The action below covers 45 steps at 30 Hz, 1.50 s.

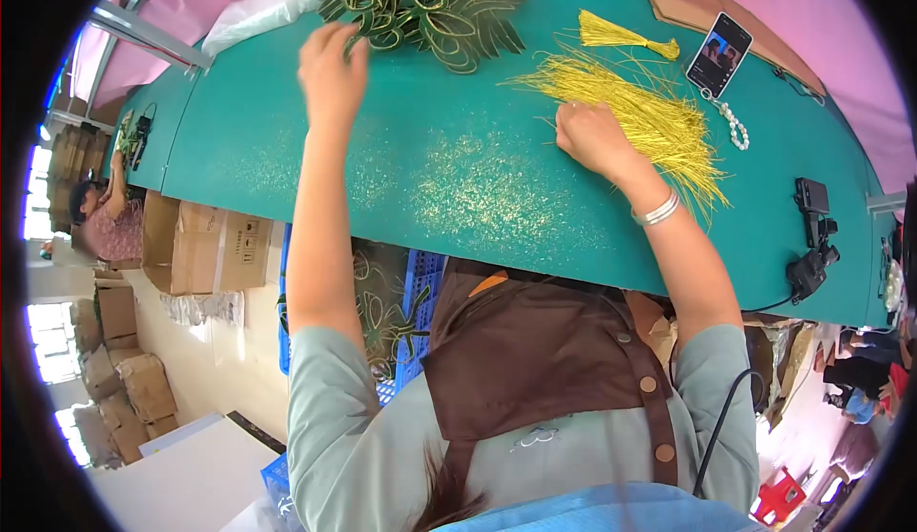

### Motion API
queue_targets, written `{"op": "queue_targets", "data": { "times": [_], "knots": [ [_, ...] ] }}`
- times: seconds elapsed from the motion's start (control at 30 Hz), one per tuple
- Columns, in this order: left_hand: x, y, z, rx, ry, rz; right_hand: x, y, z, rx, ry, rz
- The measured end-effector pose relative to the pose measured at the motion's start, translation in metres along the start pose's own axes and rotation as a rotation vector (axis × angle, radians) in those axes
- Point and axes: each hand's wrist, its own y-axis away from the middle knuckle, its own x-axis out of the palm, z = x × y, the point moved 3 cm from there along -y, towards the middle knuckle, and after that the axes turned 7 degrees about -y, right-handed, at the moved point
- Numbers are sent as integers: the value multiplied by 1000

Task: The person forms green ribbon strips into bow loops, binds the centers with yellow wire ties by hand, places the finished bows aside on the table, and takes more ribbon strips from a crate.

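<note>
At the left edge of a pile of dark green, gold-edged ribbon loops, my left hand is raised with thumb and fingers apart. I see nothing held in it. My right hand is closed, its fingers pressed together beside a spread bundle of thin yellow wire strands. A few fine strands show near those fingertips, but what they grip is hidden. Above the bundle lies a smaller tied bunch of yellow strands. Gold glitter is scattered over the green table between my arms.
A phone with a beaded strap lies at the right back, and black devices sit near the right edge. White plastic bags line the back. Below the table are blue crates. A person sits at far left by cardboard boxes.
</note>
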Motion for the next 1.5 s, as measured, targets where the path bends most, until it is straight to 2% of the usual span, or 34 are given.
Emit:
{"op": "queue_targets", "data": {
  "times": [0.07,0.13,0.17,0.2,0.23,0.27,0.33,0.37,0.4,0.47,0.53,0.57,0.6,0.67,0.7,0.8,0.87,0.93,1.0,1.07,1.13,1.17,1.23,1.27,1.3,1.33,1.4,1.5],
  "knots": [
    [51,-32,-2,146,20,70,-4,16,-2,114,-278,-121],
    [70,-53,-20,65,-107,22,-19,35,4,122,-357,-185],
    [84,-67,-16,71,-100,11,-27,44,6,202,-529,-220],
    [104,-82,1,-46,-187,18,-32,51,5,278,-699,-259],
    [114,-93,14,-165,-271,26,-36,56,7,278,-690,-273],
    [114,-102,18,-159,-263,14,-35,60,6,333,-776,-291],
    [118,-120,20,-82,-311,296,-27,66,5,436,-954,-325],
    [116,-128,21,-169,-297,405,-17,67,2,427,-974,-387],
    [113,-135,19,-158,-296,393,-13,67,3,423,-973,-404],
    [111,-141,38,-533,-354,353,-11,69,6,321,-896,-537],
    [127,-134,82,-564,-223,589,-11,70,5,315,-871,-532],
    [142,-125,105,-412,-299,500,-11,70,6,305,-871,-521],
    [133,-119,103,-409,-309,507,-10,69,7,290,-874,-507],
    [101,-104,98,-460,2,415,-10,68,7,283,-862,-499],
    [95,-97,102,-416,-48,223,-10,67,8,278,-838,-492],
    [73,-82,118,-408,58,137,-10,67,10,285,-851,-511],
    [29,-81,94,-345,69,-147,-8,68,7,308,-843,-517],
    [-21,-69,49,-179,6,-306,-8,75,4,349,-833,-518],
    [-56,-37,-3,-188,179,-235,-12,80,-4,473,-930,-532],
    [-67,15,-66,-145,338,-60,-17,81,-5,518,-954,-512],
    [-63,70,-131,50,453,109,-24,82,-2,532,-1090,-586],
    [-50,100,-152,78,448,169,-28,82,2,512,-1084,-590],
    [-37,146,-184,-87,618,410,-34,82,17,454,-1013,-557],
    [-33,160,-193,-116,659,459,-37,83,26,397,-935,-537],
    [-34,166,-200,-153,691,481,-40,82,34,293,-805,-551],
    [-39,168,-203,-154,701,485,-41,84,38,301,-798,-548],
    [-53,163,-202,-147,577,391,-44,85,54,87,-445,-437],
    [-46,148,-180,-53,470,326,-32,80,60,66,-388,-418]
  ]
}}
